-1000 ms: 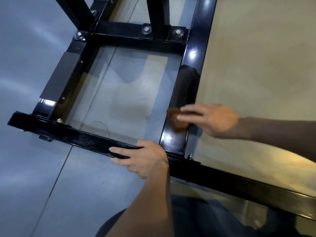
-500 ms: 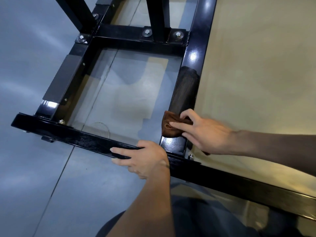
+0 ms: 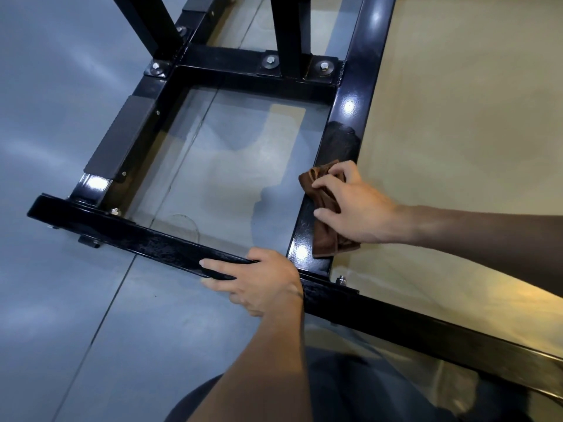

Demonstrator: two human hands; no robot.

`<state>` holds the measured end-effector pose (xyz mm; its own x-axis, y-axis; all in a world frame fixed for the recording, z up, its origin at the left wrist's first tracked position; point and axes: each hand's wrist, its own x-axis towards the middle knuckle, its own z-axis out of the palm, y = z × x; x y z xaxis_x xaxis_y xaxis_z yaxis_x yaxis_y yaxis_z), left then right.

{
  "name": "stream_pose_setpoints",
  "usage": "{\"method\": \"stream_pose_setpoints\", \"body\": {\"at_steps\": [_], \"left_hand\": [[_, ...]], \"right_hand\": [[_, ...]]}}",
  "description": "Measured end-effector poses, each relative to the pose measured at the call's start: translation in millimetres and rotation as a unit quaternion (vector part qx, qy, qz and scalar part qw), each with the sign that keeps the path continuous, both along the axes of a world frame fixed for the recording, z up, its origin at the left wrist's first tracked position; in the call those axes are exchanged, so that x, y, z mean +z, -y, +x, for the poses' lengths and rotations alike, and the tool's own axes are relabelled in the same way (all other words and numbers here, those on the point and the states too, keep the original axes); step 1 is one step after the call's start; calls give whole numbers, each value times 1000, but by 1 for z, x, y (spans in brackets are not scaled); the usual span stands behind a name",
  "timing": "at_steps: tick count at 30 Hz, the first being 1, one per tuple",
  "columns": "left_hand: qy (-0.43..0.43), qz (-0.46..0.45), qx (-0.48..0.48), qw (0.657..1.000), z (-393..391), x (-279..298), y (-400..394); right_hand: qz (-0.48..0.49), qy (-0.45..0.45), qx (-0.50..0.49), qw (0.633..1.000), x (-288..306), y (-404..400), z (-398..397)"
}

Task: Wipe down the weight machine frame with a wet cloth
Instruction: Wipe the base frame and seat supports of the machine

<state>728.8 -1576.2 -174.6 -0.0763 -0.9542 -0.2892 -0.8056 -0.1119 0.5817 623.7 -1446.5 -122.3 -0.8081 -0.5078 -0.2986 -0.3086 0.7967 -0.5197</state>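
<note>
Right hand (image 3: 359, 208): fingers curled over a brown cloth (image 3: 324, 208), pressing it onto the top of the right rail (image 3: 350, 123) of the frame, near the rail's near end. Cloth bunched under the fingers, one corner poking out toward the inside of the frame, another fold hanging past the palm, just short of the joint with the front bar (image 3: 146, 236). Beyond the cloth, a dull smeared patch on the rail; farther along, glossy paint with light spots.

Left hand (image 3: 256, 281): fingers wrapped over the front bar just left of that joint, thumb side on top, gripping the bar.

Black square tubing forming a rectangle on the floor (image 3: 61, 117), bolted at the corners, with a cross bar (image 3: 231, 62) at the far end and two uprights (image 3: 146, 22) rising from it. Matte plate (image 3: 122, 141) fixed along the left rail. Floor grey-blue on the left with a seam line, tan on the right of the rail.

Uprights cut off by the top edge; front bar running out of view at lower right. Underside of the cloth hidden. Dark clothing at the bottom edge, blurred.
</note>
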Motion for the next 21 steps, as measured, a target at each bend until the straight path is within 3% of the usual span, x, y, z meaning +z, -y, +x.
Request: {"method": "stream_pose_setpoints", "body": {"at_steps": [5,7,9,12,15,18,21], "left_hand": [[5,2,1,1000,0,0,0],[6,4,-2,1000,1,0,0],[8,0,3,1000,0,1,0],[8,-2,7,1000,-1,2,0],[5,3,3,1000,-1,2,-1],[5,13,7,1000,0,3,-1],[10,14,3,1000,0,5,-1]], "right_hand": [[58,11,196,979,10,-26,-19],[143,-9,309,940,20,-32,-24],[232,-81,411,878,23,-27,-22],[228,-194,452,840,16,-20,-22],[105,-267,403,869,15,-21,-30],[-35,-207,236,949,16,-18,-37],[-118,-189,70,972,23,-12,-48]]}}
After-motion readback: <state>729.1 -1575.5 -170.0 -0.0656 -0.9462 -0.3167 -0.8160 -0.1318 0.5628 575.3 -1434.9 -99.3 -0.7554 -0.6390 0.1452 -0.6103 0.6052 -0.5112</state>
